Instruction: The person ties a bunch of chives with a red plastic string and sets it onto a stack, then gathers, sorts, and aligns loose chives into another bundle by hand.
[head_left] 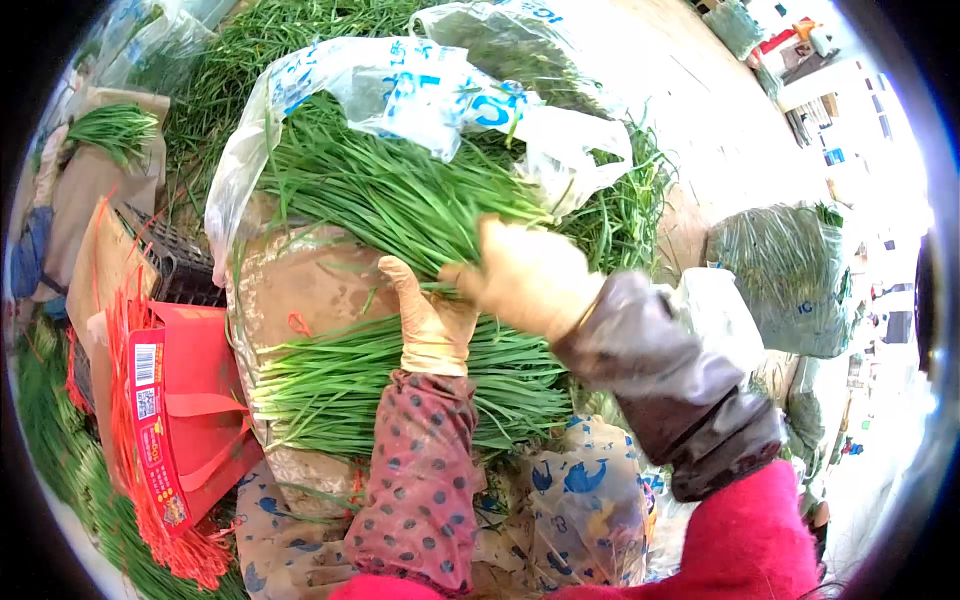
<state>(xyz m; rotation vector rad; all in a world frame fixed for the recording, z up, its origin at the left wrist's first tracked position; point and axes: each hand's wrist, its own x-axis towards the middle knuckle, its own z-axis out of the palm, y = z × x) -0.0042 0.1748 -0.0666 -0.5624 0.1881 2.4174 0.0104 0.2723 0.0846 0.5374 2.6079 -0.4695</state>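
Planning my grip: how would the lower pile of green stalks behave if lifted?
The lower pile looks floppy: its thin leaves would probably droop at the ends. It may splay or shed strands, since no band shows around it.

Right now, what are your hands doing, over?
Left hand by lower greens, thumb spread. Right hand, blurred, at upper greens. Bag partly covering those.

The red bag [205,355] on the left bore a barcode [146,364] and a square code [147,403], its small lettering too blurred to read. Blue print on the open plastic bag [345,75] at the far middle was creased and illegible. The wrapped bundle [780,265] on the right showed blue letters resembling "IC".
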